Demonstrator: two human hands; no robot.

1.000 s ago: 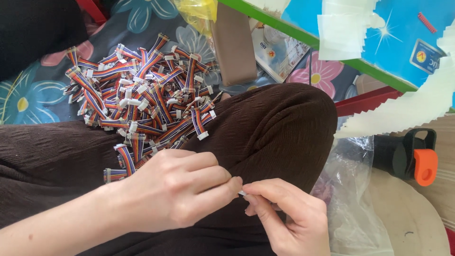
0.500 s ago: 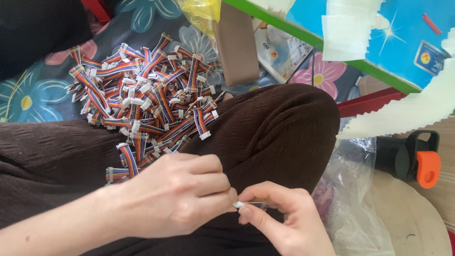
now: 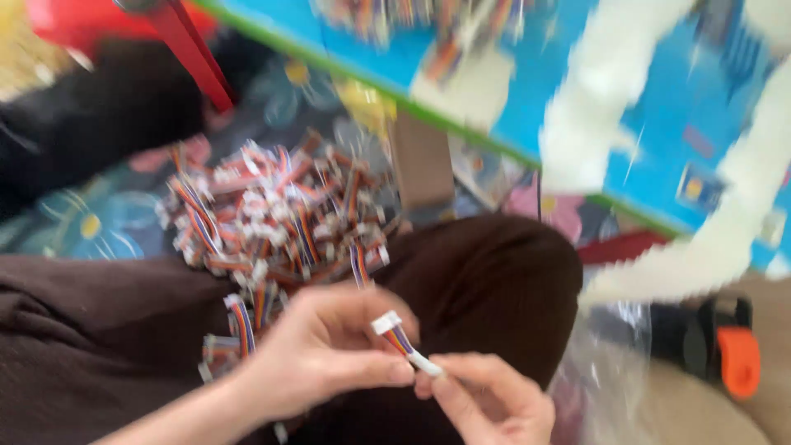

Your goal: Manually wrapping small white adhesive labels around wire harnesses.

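The left hand (image 3: 325,354) and the right hand (image 3: 486,404) are meeting at the lower middle of the frame, both pinching one short cable piece (image 3: 401,342) between them. The left thumb and forefinger are closing on the cable's lower part, while the right fingertips are gripping the white plug at its lower end, just beside the left fingertips. The other white plug is sticking up and to the left, free of both hands.

Under the hands, a lap in dark brown ribbed fabric (image 3: 486,288) is filling the lower half of the frame, with a rounded knee rising at centre right. Above and to the left of the hands, a heap of like cable pieces (image 3: 272,218) is lying partly on the lap and partly on a dark floral cloth (image 3: 74,231). In the upper right, a blue board with a green edge (image 3: 527,99) is slanting across, blurred, with white paper strips (image 3: 700,247) hanging over it. A red bar (image 3: 194,53) is crossing the upper left. At lower right, clear plastic wrap (image 3: 610,363) is lying beside a black and orange tool (image 3: 725,346).

The held cable is showing striped wires, orange, blue and red, running between two small white plugs.
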